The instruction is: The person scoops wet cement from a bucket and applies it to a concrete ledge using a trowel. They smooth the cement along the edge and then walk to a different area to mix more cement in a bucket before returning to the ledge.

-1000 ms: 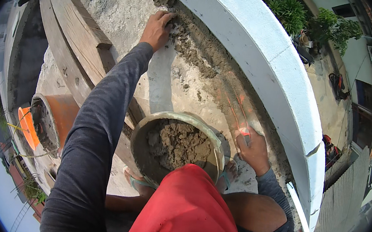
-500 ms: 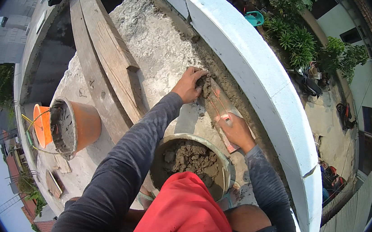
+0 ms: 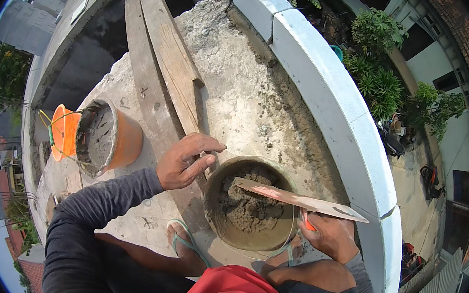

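Note:
My right hand (image 3: 329, 234) grips the orange handle of a long flat plastering float (image 3: 320, 204), held level over a round bucket (image 3: 259, 235) of lumpy grey mortar (image 3: 248, 205). Its far end lies over the mortar. My left hand (image 3: 190, 159) is raised just left of the bucket rim, fingers apart and slightly bent, holding nothing. The bucket stands on rough concrete between my sandalled feet, beside a curved white block wall (image 3: 331, 99) streaked with wet mortar along its base.
Two wooden planks (image 3: 163, 59) run away at left. An orange bucket (image 3: 126, 144) with mortar and a smaller orange pail (image 3: 59, 151) sit beside them, near a dark opening (image 3: 77, 67). Beyond the white wall, lower down, are plants (image 3: 373, 81), a yard and parked motorbikes.
Both hands have drawn back from the mortar strip along the wall toward the bucket. The float now lies crosswise over the bucket, and my left hand has left the mortar with fingers apart.

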A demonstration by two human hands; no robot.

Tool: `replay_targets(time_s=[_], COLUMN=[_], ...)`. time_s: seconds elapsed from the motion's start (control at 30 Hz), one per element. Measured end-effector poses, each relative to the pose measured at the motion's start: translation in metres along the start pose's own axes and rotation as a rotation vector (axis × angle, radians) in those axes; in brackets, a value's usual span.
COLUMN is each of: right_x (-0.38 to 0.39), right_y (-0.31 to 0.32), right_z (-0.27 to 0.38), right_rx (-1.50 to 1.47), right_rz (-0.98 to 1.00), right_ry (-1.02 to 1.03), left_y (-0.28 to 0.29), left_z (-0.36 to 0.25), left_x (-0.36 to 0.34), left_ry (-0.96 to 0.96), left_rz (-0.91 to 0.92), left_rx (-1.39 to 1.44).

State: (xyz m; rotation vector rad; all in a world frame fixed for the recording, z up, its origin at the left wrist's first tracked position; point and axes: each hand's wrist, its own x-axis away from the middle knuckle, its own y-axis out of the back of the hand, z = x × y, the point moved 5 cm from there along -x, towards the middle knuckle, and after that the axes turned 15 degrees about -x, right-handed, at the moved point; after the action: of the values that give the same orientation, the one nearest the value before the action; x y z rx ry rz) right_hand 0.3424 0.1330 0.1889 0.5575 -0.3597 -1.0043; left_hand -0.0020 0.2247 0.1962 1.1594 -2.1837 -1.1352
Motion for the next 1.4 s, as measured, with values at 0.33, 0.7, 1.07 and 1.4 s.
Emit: replay_targets(time_s=[0.33, 0.7, 1.07, 1.4], right_x=[-0.016, -0.267, -0.293, -0.316], right_y=[0.024, -0.010, -0.066, -0.073], right_z=[0.045, -0.063, -0.113, -0.136], right_rx=[0.104, 0.355, 0.324, 0.259], right_rz=[0.080, -0.229, -0.245, -0.219], right_ry=[-0.089, -0.284, -0.440, -0.721], left_y=[-0.027, -0.063, -0.060, -0.057], left_z=[0.125, 0.240, 0.225, 0.223], left_x=[0.034, 0.027, 0.017, 0.009], left_ry=[0.336, 1.241, 1.241, 1.231], left_rz=[0.034, -0.293, -0.337, -0.287], left_rx=[-0.625, -0.589, -0.660, -0.724])
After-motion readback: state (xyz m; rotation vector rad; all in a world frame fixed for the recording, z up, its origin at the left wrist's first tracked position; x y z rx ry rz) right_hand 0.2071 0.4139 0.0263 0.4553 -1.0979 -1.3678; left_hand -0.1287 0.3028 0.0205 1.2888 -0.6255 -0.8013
